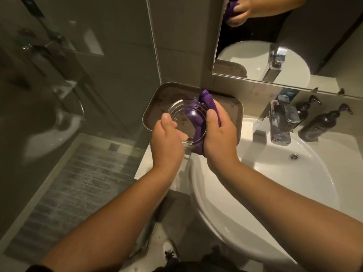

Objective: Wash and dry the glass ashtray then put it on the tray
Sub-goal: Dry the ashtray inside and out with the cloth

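Glass ashtray held in the air above the brown tray, at the counter's left end beside the white sink. Left hand curled around its near-left rim, thumb on the rim's top edge. Right hand closed on a purple cloth, pressing it against the ashtray's right side; cloth folds into the bowl.

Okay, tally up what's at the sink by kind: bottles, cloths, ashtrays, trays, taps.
Pump bottles: 2
Purple cloth: 1
Glass ashtray: 1
Tray: 1
Tap: 1
Total: 6
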Demonstrator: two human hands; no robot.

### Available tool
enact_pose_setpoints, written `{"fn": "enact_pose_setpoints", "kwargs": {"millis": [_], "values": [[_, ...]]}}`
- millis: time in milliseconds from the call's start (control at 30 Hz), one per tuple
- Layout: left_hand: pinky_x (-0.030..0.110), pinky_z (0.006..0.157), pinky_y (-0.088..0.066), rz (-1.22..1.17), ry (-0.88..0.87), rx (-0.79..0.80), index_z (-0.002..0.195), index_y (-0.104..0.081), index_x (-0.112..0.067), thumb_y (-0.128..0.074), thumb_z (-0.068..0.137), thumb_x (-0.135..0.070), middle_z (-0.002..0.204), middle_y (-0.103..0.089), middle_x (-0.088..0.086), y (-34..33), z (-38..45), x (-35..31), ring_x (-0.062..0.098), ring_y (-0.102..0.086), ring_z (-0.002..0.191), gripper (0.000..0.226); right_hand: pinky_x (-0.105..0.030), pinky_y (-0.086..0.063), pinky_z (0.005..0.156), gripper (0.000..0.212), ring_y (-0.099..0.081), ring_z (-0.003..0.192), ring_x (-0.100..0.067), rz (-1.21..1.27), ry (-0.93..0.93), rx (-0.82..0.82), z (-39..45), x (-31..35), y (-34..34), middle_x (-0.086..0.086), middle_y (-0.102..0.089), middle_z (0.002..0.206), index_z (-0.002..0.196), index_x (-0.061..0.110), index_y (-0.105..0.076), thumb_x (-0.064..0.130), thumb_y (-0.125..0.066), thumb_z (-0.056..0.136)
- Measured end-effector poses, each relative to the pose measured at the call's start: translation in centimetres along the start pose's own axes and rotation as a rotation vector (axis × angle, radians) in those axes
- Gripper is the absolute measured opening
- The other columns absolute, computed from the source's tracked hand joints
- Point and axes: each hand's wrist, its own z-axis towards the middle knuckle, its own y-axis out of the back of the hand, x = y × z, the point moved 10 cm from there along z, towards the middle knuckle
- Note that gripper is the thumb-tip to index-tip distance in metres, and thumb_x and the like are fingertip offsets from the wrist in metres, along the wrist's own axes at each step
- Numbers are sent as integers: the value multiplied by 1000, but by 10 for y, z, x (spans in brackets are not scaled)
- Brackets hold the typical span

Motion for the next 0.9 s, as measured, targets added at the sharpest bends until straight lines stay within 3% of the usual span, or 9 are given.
{"fn": "enact_pose_setpoints", "kwargs": {"millis": [133,200,233,300,400,500,600,733,900], "values": [[30,60,-43,75,38,262,86,-56,-20,-25,103,-48,63,-71,1,-8,14,7,12,-55,58,45,-43,-57,89,32,-69,98,-14,-93,-35,188,18,0,-1,6,-73,108,124,31,-65,23,-45,101],[27,51,-39,111,40,453,86,-57,-16,-27,103,-48,62,-70,2,-17,20,1,14,-51,53,47,-32,-61,64,30,-71,83,-14,-179,-32,342,28,7,-3,5,-74,104,123,32,-67,25,-47,101],[26,48,-38,135,33,532,86,-57,-15,-28,103,-49,62,-70,3,-20,22,-3,16,-49,52,48,-22,-58,59,29,-70,79,-10,-247,-1,428,33,13,-5,7,-74,102,122,33,-67,25,-48,101],[26,48,-38,224,-20,635,87,-59,-13,-29,103,-48,64,-71,6,-26,21,-11,17,-48,50,49,-19,-55,76,28,-69,88,-4,-367,57,601,37,24,-14,13,-74,101,118,37,-68,24,-50,101],[28,54,-40,310,-133,579,86,-60,-12,-30,104,-44,62,-70,4,-28,18,-22,10,-51,49,47,-42,-49,101,27,-68,105,-11,-432,75,724,42,31,-23,10,-73,109,118,38,-68,28,-51,100],[29,60,-38,295,-203,383,83,-60,-13,-30,104,-42,57,-67,2,-21,19,-31,2,-51,50,47,-43,-49,102,29,-67,107,-10,-423,108,612,49,37,-21,10,-73,111,120,38,-68,31,-51,97],[27,62,-40,195,-158,214,83,-59,-13,-29,105,-41,56,-66,2,-11,21,-28,2,-54,55,46,-26,-50,96,30,-65,100,2,-303,111,342,39,36,-11,17,-72,105,121,35,-67,25,-47,100],[16,66,-41,92,-112,57,89,-58,-12,-27,105,-41,57,-65,-1,-8,10,-23,-1,-58,64,45,-32,-50,98,33,-63,107,-3,-61,27,4,9,13,6,14,-70,111,126,33,-62,24,-41,103],[38,79,-52,-130,64,0,87,-53,-23,-23,103,-50,64,-68,0,-15,-4,1,18,-66,76,43,-38,-49,102,37,-63,112,-9,-6,12,-38,8,9,8,7,-69,119,136,25,-57,22,-41,103]]}}
